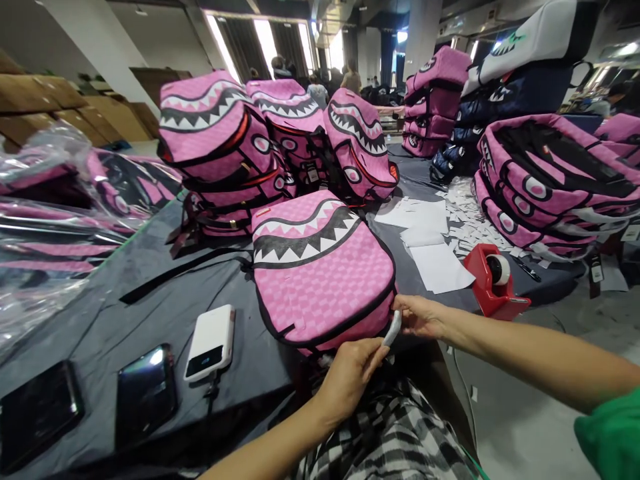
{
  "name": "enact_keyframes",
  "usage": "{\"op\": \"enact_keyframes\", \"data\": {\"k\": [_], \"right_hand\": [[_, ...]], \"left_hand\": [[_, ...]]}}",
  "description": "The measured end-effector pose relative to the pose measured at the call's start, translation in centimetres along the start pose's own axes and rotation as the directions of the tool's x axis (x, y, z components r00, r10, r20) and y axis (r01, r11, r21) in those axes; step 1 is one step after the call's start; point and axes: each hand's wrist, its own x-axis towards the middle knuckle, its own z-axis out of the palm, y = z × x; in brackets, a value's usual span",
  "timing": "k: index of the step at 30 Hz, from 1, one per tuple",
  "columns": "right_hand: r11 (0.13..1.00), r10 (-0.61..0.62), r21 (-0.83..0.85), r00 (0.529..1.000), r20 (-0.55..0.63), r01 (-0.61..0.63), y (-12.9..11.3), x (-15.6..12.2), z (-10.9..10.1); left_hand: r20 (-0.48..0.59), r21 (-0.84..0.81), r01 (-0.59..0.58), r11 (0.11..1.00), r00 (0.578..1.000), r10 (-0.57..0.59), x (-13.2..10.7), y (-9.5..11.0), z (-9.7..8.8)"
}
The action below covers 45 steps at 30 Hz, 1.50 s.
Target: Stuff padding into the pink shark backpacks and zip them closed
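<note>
A pink backpack [320, 267] with a shark-mouth print lies on the dark table [130, 320] right in front of me. At its near edge, both hands pinch a small white strip [393, 328]. My left hand [350, 373] holds the strip's lower end with closed fingers. My right hand [420, 315] grips its upper end against the bag's side seam.
Several more pink shark backpacks [235, 147] are piled behind and stacked at the right [540, 180]. A red tape dispenser [493, 280] and white paper sheets [430, 253] lie to the right. A white power bank [211, 341], two phones [145, 393] and plastic-bagged backpacks [45, 220] sit left.
</note>
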Motion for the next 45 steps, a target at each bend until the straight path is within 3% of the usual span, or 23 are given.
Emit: {"op": "enact_keyframes", "data": {"k": [3, 6, 10, 13, 16, 20, 25, 28, 31, 34, 36, 38, 40, 42, 43, 44, 45], "right_hand": [[0.991, -0.029, 0.128, 0.999, 0.017, 0.027, 0.4, 0.3, 0.3], [0.978, -0.038, 0.208, 0.999, 0.027, 0.032, 0.6, 0.7, 0.3], [0.975, 0.018, 0.218, 0.998, 0.058, -0.030, 0.6, 0.4, -0.5], [0.974, 0.071, 0.211, 0.995, 0.071, -0.085, 0.7, -0.2, -0.7], [0.936, 0.069, 0.339, 0.994, 0.089, -0.095, 0.9, -0.4, -0.3], [0.852, -0.007, 0.522, 0.995, 0.099, -0.046, 0.8, 0.7, 0.7], [0.817, -0.156, 0.569, 0.986, 0.062, 0.094, 0.7, 3.0, 0.7], [0.878, -0.272, 0.425, 0.960, 0.068, 0.219, 0.9, 3.9, -0.7], [0.892, -0.451, 0.040, 0.892, 0.042, 0.450, 1.6, 3.8, -2.9], [0.792, -0.597, -0.215, 0.799, -0.075, 0.572, 2.5, 1.8, -5.4], [0.697, -0.696, -0.366, 0.704, -0.141, 0.616, 3.0, -0.7, -7.5], [0.558, -0.809, -0.568, 0.551, -0.208, 0.605, 3.0, -3.9, -10.2], [0.442, -0.888, -0.761, 0.350, -0.298, 0.474, 2.4, -7.2, -13.4], [0.431, -0.901, -0.854, 0.187, -0.390, 0.293, 1.4, -9.8, -16.5], [0.471, -0.882, -0.850, 0.157, -0.445, 0.236, 0.9, -10.7, -18.0], [0.529, -0.848, -0.822, 0.170, -0.502, 0.211, 0.4, -11.2, -19.3], [0.590, -0.806, -0.779, 0.213, -0.553, 0.210, 0.1, -11.3, -20.5]], "left_hand": [[0.106, -0.154, 0.144, 0.977, 0.986, -0.129, 1.1, 0.2, -1.5], [0.300, -0.103, 0.248, 0.963, 0.931, -0.207, 2.3, -0.4, -2.8], [0.402, -0.114, 0.299, 0.947, 0.886, -0.231, 2.5, -0.9, -3.4], [0.392, -0.111, 0.215, 0.970, 0.907, -0.156, 1.6, -0.2, -3.3], [0.314, 0.047, 0.064, 0.997, 0.946, -0.076, 0.8, 1.1, -3.2], [0.258, 0.245, 0.116, 0.962, 0.949, -0.180, 1.4, 1.6, -3.4], [0.278, 0.096, 0.086, 0.992, 0.954, -0.110, 3.3, -0.1, -3.9], [0.228, 0.040, 0.084, 0.996, 0.969, -0.091, 3.5, -0.8, -3.8], [0.168, 0.016, 0.113, 0.993, 0.979, -0.114, 3.3, -0.8, -3.5], [0.097, 0.037, 0.101, 0.994, 0.990, -0.104, 3.0, -0.7, -3.1], [0.070, 0.043, 0.091, 0.995, 0.993, -0.094, 2.9, -0.9, -2.9], [0.041, 0.045, 0.079, 0.996, 0.996, -0.080, 2.9, -1.3, -2.7], [0.008, 0.044, 0.066, 0.997, 0.998, -0.067, 2.9, -1.9, -2.6], [-0.018, 0.024, 0.058, 0.998, 0.998, -0.057, 3.0, -2.6, -2.6], [-0.029, 0.007, 0.054, 0.999, 0.998, -0.054, 3.0, -2.9, -2.6], [-0.036, -0.009, 0.050, 0.999, 0.998, -0.051, 3.1, -3.2, -2.6], [-0.043, -0.022, 0.046, 0.999, 0.998, -0.047, 3.1, -3.4, -2.5]]}}
